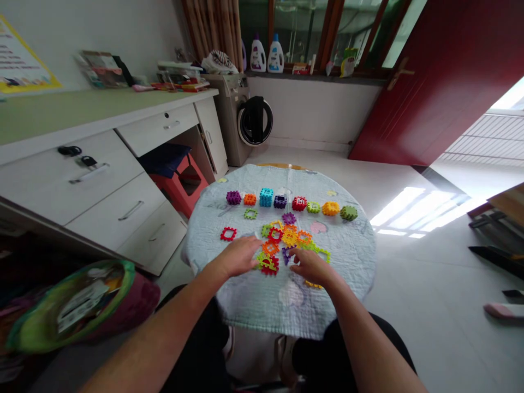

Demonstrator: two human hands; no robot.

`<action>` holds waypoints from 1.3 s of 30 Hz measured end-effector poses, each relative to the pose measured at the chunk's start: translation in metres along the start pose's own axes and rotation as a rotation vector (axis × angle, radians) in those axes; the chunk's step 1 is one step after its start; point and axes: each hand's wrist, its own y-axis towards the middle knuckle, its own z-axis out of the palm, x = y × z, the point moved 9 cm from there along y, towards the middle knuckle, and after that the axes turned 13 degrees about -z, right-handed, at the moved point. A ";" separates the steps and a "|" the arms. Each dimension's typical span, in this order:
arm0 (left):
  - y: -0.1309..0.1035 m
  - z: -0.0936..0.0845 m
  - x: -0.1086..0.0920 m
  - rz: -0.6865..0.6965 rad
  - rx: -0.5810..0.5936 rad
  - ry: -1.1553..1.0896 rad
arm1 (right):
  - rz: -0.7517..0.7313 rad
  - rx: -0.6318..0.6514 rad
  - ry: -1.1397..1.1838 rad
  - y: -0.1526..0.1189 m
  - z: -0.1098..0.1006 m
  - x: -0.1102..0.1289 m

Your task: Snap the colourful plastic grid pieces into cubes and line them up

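Note:
Several flat, notched plastic building pieces lie in a loose pile in the middle of a round cloth-covered table (254,305). My left hand (245,255) is over the pile's left side with its fingers stretched out, beside an orange piece (271,249) and above a red piece (270,267). Opposite it, my right hand (309,265) has its fingers curved and apart. Its fingertips are at the edge of a purple piece (286,254); whether they touch it is unclear. Green frame pieces (325,254) and a yellow piece (314,284) lie partly hidden around that hand.
Behind the pile runs a row of assembled blocks, from a purple block (233,197) past a light blue block (266,197) to a dark green block (349,212). A red frame piece (228,234) lies apart at left. A red stool (180,183) stands beyond the table.

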 end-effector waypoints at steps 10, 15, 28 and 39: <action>-0.008 0.039 -0.030 -0.027 -0.088 -0.129 | 0.150 -0.071 -0.010 -0.003 -0.015 -0.021; 0.008 0.048 -0.030 -0.005 -0.010 -0.089 | 0.178 -0.099 -0.090 0.001 -0.019 -0.036; 0.015 0.034 0.021 -0.143 -0.056 0.003 | 0.183 -0.108 -0.134 0.018 -0.009 -0.048; 0.025 0.016 0.062 -0.349 -0.089 -0.020 | 0.164 -0.277 -0.114 0.056 -0.034 -0.056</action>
